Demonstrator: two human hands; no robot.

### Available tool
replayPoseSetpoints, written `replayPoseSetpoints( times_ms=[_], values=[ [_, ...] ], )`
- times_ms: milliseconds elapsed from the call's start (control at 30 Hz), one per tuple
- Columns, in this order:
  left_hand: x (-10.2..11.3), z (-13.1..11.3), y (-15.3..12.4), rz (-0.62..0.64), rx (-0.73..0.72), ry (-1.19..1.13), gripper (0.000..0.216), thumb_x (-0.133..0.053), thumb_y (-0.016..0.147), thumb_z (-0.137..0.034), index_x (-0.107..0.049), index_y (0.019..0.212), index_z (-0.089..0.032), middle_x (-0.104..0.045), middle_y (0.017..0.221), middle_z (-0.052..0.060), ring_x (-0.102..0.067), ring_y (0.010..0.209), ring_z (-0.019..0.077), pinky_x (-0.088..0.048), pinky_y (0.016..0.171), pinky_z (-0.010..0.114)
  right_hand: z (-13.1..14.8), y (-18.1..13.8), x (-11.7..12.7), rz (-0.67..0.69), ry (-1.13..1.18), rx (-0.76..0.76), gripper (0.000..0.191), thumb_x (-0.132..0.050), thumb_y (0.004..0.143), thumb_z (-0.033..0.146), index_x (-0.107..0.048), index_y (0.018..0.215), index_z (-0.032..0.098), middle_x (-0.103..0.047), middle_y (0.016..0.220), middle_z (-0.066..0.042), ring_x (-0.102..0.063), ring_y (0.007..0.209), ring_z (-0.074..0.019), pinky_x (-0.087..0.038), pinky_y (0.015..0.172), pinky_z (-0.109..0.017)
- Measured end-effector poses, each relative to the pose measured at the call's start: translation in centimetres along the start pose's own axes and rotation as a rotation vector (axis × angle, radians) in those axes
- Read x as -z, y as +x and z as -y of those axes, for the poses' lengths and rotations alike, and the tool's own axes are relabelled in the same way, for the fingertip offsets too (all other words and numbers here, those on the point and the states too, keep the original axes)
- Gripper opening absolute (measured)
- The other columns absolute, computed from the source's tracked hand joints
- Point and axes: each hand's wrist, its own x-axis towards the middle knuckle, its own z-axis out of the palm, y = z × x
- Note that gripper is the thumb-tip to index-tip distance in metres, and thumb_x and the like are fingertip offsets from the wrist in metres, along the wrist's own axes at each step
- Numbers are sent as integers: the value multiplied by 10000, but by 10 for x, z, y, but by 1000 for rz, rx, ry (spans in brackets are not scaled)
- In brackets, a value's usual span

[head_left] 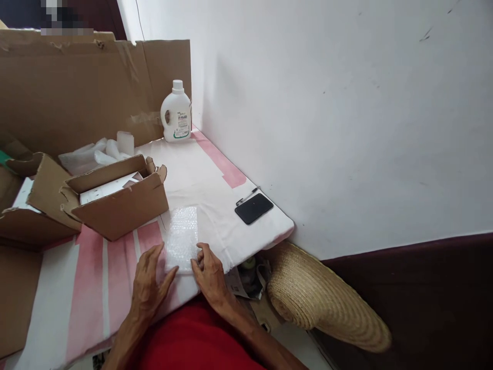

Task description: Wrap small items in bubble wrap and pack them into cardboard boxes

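Observation:
A clear bubble wrap pouch (182, 234) lies flat on the cloth-covered table (208, 190), close to its front edge. My left hand (149, 280) rests at the pouch's lower left corner, thumb and fingers spread apart. On the opposite side, my right hand (208, 267) has its thumb and curled fingers at the pouch's right edge, which seems to lie between them. Just beyond the pouch stands an open cardboard box (123, 210) with a white printed box (110, 189) inside.
Another open carton (50, 195) stands at the left. Behind are clear plastic bags (87, 156), a white jug (177, 115) and a tall cardboard sheet (84, 92). A black phone (254, 208) and a pen (246, 196) lie near the wall. Below hangs a straw hat (319, 293).

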Motion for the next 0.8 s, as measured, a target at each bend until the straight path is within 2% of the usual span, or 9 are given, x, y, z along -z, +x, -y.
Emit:
replayPoseSetpoints(
  times_ms=[100,200,300,367,400,500,600,700,800],
  values=[
    [3,-4,-4,85,-292,138,410,-665,903,-310,-601,1303,-250,-677,1229,104,-632,1132,254,-498,962,412,4,-2,3,-29,-46,42,484,-502,851,107,-475,1332,154,-633,1000,-85,-645,863,-226,-570,792,-374],
    [4,-2,-2,183,-411,170,277,-579,935,-199,-648,1202,-231,-718,1151,79,-655,1054,216,-490,924,370,10,-1,18,4,-130,136,523,-531,881,133,-446,1397,153,-588,1206,-161,-617,1070,-275,-562,913,-450],
    [4,6,3,248,-466,158,351,-510,927,-122,-626,1246,-208,-717,1165,87,-651,1049,208,-495,906,357,8,6,38,197,-217,343,700,-745,823,285,-447,1449,188,-505,1427,-180,-452,1348,-351,-430,1106,-553],
    [5,9,8,282,-475,137,388,-490,893,-81,-640,1226,-214,-726,1129,81,-657,1012,209,-504,869,355,2,13,48,330,-242,462,755,-817,772,338,-484,1431,183,-524,1449,-166,-389,1414,-362,-376,1148,-562],
    [6,9,10,293,-458,111,386,-488,878,-72,-657,1192,-220,-735,1077,71,-663,961,203,-509,841,350,-2,17,52,366,-245,503,692,-806,789,322,-518,1400,175,-556,1425,-157,-395,1417,-350,-378,1148,-545],
    [12,4,18,308,-311,-64,304,-510,887,-134,-689,1111,-236,-741,949,40,-672,868,181,-523,809,325,-10,23,55,379,-205,564,313,-684,887,202,-649,1198,185,-681,1234,-113,-528,1284,-291,-436,1080,-469],
    [18,-4,24,336,-33,-256,263,-529,928,-299,-688,1129,-239,-742,968,34,-680,846,170,-534,754,292,-12,23,51,321,-86,454,92,-625,937,198,-671,1017,198,-709,954,-59,-624,973,-229,-503,902,-377],
    [14,-9,30,354,222,-332,350,-534,928,-433,-670,1177,-227,-697,826,3,-619,677,149,-491,616,267,-10,18,42,222,-25,254,29,-631,934,214,-639,955,196,-660,861,-35,-605,835,-205,-500,779,-321],
    [2,-9,34,253,362,-438,454,-557,910,-496,-617,1257,-211,-686,877,14,-639,736,157,-521,678,286,-10,15,30,110,-46,156,119,-624,913,192,-622,1033,193,-627,855,-35,-603,834,-216,-500,767,-325]
  ],
)
